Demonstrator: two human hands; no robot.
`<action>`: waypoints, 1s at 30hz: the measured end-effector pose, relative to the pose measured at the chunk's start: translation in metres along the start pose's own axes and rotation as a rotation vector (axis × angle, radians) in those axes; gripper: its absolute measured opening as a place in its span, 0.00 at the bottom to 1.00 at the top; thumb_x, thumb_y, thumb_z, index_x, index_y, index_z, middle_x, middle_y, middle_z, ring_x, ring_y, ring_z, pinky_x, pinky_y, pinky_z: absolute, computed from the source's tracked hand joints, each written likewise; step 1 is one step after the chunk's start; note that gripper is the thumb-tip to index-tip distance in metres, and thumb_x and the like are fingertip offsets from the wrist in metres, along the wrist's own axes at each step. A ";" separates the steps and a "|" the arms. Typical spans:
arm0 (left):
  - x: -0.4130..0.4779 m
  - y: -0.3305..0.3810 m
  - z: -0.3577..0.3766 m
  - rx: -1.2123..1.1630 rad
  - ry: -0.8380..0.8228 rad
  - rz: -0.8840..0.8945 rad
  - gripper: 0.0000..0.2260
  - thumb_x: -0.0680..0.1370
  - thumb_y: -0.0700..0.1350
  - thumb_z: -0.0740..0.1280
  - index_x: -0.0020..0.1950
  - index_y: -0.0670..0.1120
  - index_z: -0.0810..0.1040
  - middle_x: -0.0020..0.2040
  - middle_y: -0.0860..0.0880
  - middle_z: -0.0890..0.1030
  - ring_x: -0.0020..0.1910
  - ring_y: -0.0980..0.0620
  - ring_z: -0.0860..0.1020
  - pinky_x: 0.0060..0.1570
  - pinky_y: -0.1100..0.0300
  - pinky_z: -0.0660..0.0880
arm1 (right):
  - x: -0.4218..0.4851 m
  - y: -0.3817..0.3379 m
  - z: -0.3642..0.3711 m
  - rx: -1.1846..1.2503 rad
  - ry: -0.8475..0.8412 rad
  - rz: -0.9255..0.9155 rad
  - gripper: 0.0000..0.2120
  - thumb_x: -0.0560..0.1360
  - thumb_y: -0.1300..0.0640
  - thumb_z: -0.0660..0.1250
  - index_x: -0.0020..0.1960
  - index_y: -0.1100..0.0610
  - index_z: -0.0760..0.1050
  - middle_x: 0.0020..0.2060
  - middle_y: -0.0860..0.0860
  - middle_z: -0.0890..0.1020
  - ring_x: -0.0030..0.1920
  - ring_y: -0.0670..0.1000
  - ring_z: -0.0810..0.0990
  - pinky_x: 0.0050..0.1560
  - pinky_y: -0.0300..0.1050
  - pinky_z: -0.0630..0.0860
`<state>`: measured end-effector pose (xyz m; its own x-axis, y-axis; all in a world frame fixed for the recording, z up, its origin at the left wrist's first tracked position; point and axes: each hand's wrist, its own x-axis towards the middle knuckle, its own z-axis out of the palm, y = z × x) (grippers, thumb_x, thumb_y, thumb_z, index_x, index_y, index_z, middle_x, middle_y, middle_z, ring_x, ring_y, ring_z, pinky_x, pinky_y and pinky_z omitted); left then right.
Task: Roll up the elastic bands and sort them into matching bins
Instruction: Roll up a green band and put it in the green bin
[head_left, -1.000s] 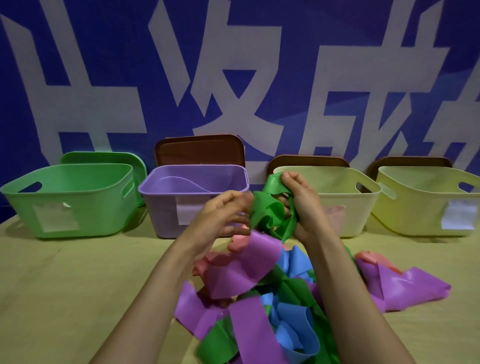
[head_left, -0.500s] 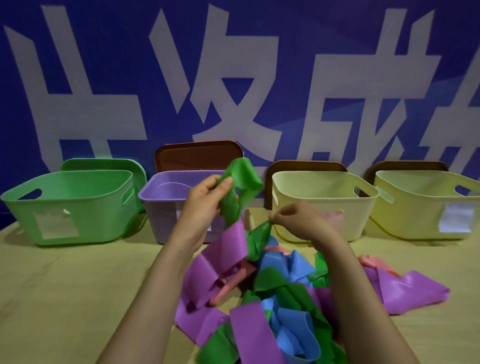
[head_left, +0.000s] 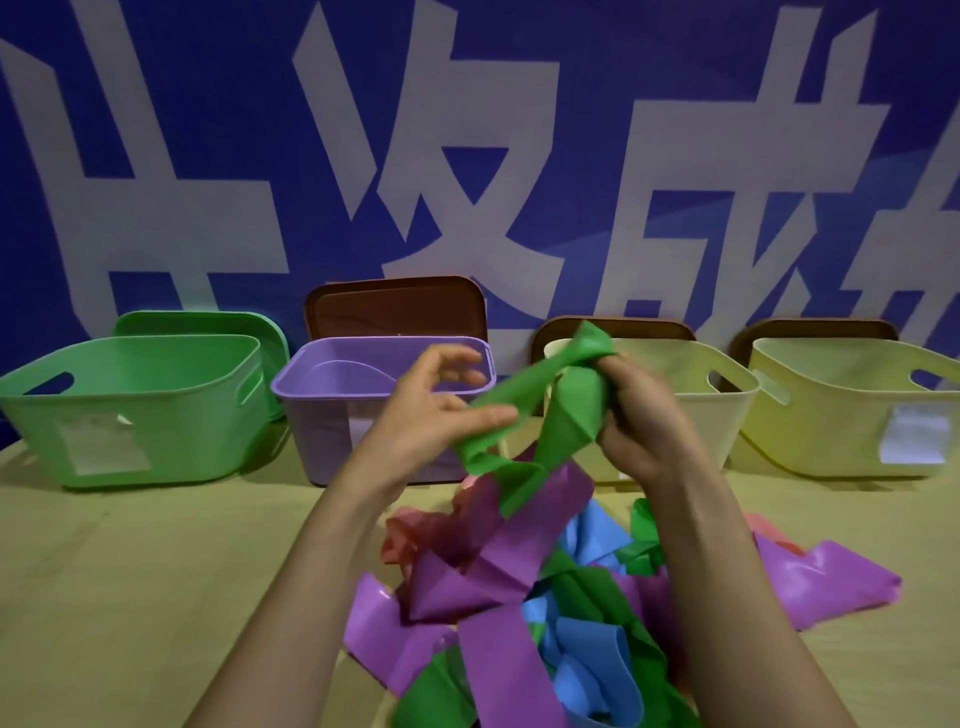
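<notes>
Head view: the only camera, looking down over both forearms.
Green band (head_left: 569, 415): held up above the pile, between the hands and in front of the purple bin; probably lifted clear so it can be straightened for rolling.
Right hand (head_left: 641, 421): fingers (head_left: 623, 376) curled round the band's bunched upper end, anchoring it.
Left hand (head_left: 431, 410): fingers (head_left: 460, 364) spread and loosely curled, gripping nothing; thumb lies on the band's slanting strip, likely steadying it.
Pile (head_left: 498, 566): purple, blue, green and pink bands tangled on the worktop (head_left: 130, 571) near the person, still unsorted.
Green bin (head_left: 156, 410): far left, well apart from the band, its likely destination.
Purple bin (head_left: 332, 431): beside the green one.
Yellow bins (head_left: 810, 410): two, at right.
Lids (head_left: 395, 306): propped behind, leaving the bins open.
</notes>
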<state>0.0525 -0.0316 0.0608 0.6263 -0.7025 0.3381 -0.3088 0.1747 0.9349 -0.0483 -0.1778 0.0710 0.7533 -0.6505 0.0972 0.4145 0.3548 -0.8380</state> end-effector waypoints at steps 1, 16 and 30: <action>-0.002 -0.002 0.001 0.058 -0.144 -0.071 0.15 0.71 0.35 0.73 0.55 0.45 0.76 0.48 0.52 0.80 0.34 0.64 0.77 0.40 0.68 0.74 | 0.000 -0.004 -0.003 0.160 -0.011 0.049 0.14 0.81 0.62 0.52 0.46 0.60 0.76 0.34 0.54 0.82 0.32 0.48 0.82 0.33 0.40 0.79; 0.017 -0.013 -0.012 -0.024 0.335 -0.018 0.09 0.80 0.40 0.60 0.41 0.49 0.69 0.31 0.52 0.80 0.28 0.56 0.75 0.31 0.59 0.73 | -0.001 0.014 -0.013 -0.864 0.055 -0.116 0.03 0.75 0.64 0.66 0.49 0.59 0.75 0.34 0.52 0.74 0.33 0.46 0.69 0.33 0.38 0.65; 0.009 -0.002 -0.024 -0.383 -0.003 -0.116 0.24 0.67 0.26 0.66 0.59 0.47 0.75 0.47 0.45 0.83 0.44 0.49 0.82 0.43 0.60 0.80 | -0.009 -0.005 -0.017 -0.728 0.086 0.112 0.11 0.79 0.64 0.55 0.47 0.58 0.76 0.36 0.56 0.81 0.30 0.48 0.76 0.30 0.38 0.71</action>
<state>0.0762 -0.0213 0.0646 0.6394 -0.7343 0.2280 0.0535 0.3383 0.9395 -0.0665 -0.1853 0.0652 0.7158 -0.6977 -0.0272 -0.1286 -0.0935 -0.9873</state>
